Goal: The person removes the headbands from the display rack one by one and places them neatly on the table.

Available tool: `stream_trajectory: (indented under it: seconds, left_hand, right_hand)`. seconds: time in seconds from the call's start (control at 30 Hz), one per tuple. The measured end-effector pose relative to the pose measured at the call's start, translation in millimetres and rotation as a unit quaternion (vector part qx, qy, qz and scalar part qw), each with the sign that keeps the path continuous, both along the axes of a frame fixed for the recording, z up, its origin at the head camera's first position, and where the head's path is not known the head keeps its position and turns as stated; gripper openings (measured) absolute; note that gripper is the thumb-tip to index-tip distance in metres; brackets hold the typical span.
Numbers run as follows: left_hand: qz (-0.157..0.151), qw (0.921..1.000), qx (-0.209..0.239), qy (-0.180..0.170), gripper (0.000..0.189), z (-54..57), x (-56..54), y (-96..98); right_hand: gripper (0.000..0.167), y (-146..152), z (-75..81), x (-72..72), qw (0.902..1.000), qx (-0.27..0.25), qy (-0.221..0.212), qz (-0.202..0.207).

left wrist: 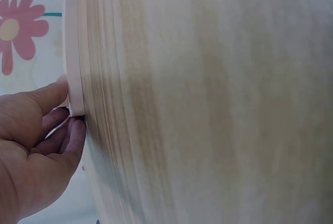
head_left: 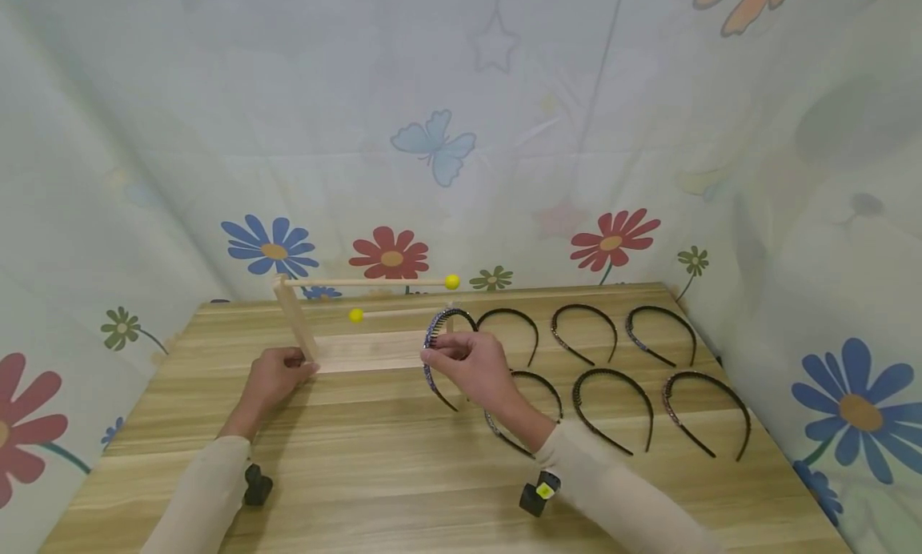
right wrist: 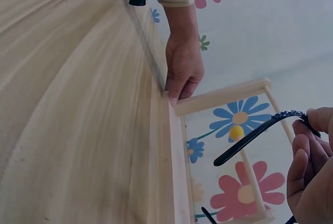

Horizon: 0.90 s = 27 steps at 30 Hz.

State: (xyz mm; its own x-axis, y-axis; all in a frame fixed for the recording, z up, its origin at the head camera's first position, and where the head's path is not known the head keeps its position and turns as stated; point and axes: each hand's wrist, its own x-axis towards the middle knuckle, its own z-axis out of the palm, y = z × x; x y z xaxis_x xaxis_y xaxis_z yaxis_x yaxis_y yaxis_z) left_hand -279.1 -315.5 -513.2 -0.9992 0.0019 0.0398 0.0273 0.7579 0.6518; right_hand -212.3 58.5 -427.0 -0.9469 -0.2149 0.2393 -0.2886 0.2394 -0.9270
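Observation:
A pale wooden rack (head_left: 295, 322) stands at the back left of the table, with a flat base (head_left: 367, 350) and two dowels tipped by yellow balls (head_left: 451, 282). My left hand (head_left: 298, 366) pinches the base's near left corner, thumb on one side and fingers on the other (left wrist: 65, 110). My right hand (head_left: 450, 350) pinches a dark, stone-studded headband (head_left: 434, 334) by its top and holds it upright just off the rack's right end. In the right wrist view the headband (right wrist: 255, 133) arcs from my right hand (right wrist: 307, 130) toward the lower dowel (right wrist: 252, 182).
Several black headbands lie in two rows on the right half of the wooden table (head_left: 403, 474), such as one at the back (head_left: 585, 310) and one in front (head_left: 612, 375). Floral fabric walls enclose the table on three sides.

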Motion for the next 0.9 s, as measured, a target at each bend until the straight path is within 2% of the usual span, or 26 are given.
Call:
stream_trajectory:
  seconds: [0.3,0.67,0.9]
  left_hand:
    - [0.003,1.0000,0.003,-0.007,0.041,1.5,0.9,1.0]
    - [-0.001,1.0000,0.001,0.005,0.040,-1.1,-0.7,-0.8]
    - [0.001,1.0000,0.006,0.000,0.041,-1.0,-0.3,-0.5]
  right_hand:
    - [0.025,-7,-15.1,7.7,0.9997,0.015,-0.019,-0.003]
    - [0.027,-9,-33.3,12.9,0.9977,0.030,-0.061,-0.009]
    - [0.025,-12,-40.5,16.2,0.9974,0.023,-0.068,-0.010]
